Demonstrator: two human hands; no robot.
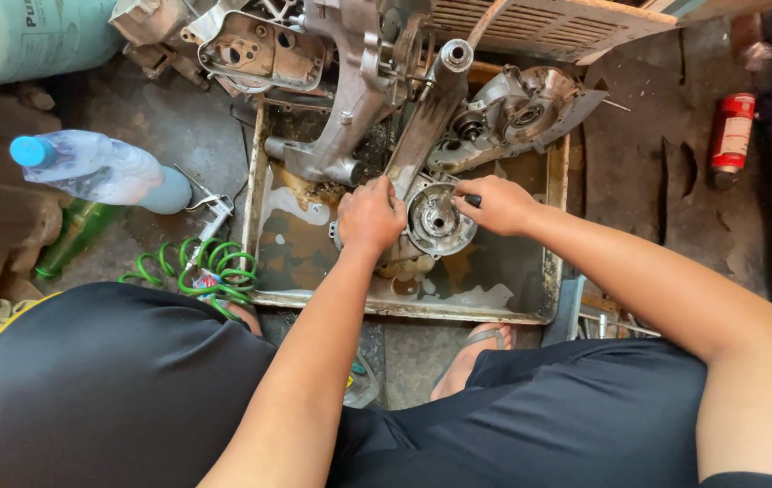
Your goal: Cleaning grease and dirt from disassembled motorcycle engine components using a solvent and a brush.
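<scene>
The engine casing (440,220), round and grimy, lies in a shallow metal tray (264,172) of oily liquid on the floor. The left hand (369,217) grips its left edge, fingers (386,192) curled over it. The right hand (497,204) is clenched on a dark-handled tool (472,200) at its upper right rim.

Both forearms reach forward, left hand (370,217) curled palm-down, right hand (497,205) closed in a fingertip pinch.
</scene>
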